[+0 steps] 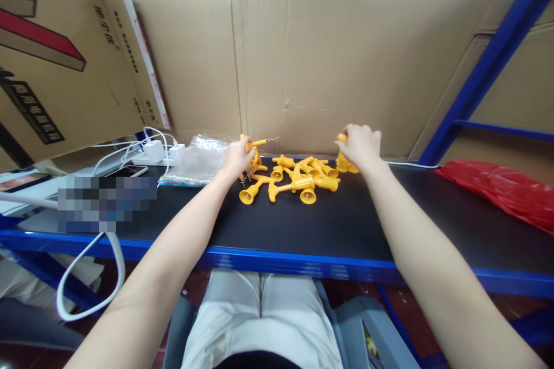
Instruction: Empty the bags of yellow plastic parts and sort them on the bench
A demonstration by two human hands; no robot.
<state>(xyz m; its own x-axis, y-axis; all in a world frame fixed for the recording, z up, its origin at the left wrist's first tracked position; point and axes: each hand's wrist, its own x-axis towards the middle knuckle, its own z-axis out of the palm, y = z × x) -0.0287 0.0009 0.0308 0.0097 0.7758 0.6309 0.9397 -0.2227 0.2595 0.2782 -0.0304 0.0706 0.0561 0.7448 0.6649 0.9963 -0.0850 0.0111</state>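
My left hand (238, 159) is closed on a yellow corkscrew handle (258, 143), whose metal spiral points right. Beneath that hand, more yellow parts and metal spirals (249, 173) lie close together. On the right, my right hand (362, 145) grips the top of another yellow corkscrew (346, 163); its lower part is at the black tabletop, and I cannot tell whether it touches. Between my hands lies a loose pile of yellow plastic corkscrews (298, 179), with T-shaped handles and bell-shaped bases. One bell-shaped base (247, 195) faces me at the pile's front left.
A clear plastic bag (201, 155) lies left of the pile, near white chargers and cables (151, 151) and a phone (125, 171). A red plastic bag (497, 187) is at the right. Cardboard (346, 63) walls the back; a blue rail (303, 259) edges the black tabletop (268, 230).
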